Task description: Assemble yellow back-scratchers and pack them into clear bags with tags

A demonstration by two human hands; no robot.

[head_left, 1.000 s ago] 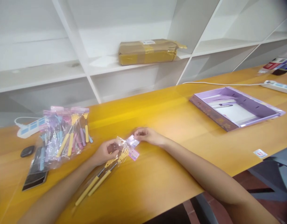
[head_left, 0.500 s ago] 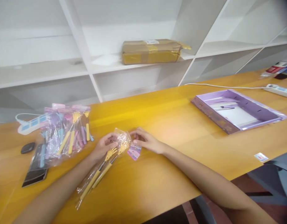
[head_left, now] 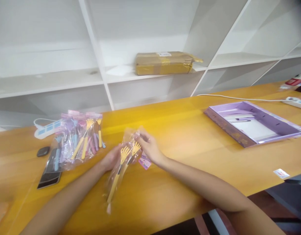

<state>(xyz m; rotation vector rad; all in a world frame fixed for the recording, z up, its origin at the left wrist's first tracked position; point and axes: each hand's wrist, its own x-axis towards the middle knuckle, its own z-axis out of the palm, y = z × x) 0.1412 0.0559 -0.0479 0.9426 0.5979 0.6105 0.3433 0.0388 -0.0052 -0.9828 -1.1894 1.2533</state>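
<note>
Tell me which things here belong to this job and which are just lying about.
In use, it seems:
clear plastic at the left hand and right hand
two yellow hand-shaped sticks
pink card
similar bagged sticks, probably

Lying about, apparently:
phone
cardboard box
purple tray
power strip

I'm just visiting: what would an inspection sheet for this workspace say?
Surface: orange-brown table, glossy.
Things in hand: two yellow hand-shaped sticks in transparent packaging; pink card close by.
Clutter: bagged coloured sticks, partly over a phone; dark oval object; purple tray.
Hands: left hand at the packaging, grip partly hidden; right hand pinching its upper end.
Cables: white cable to the right-hand power strip; another at the left power strip.
Surroundings: white shelving, taped cardboard box.
</note>
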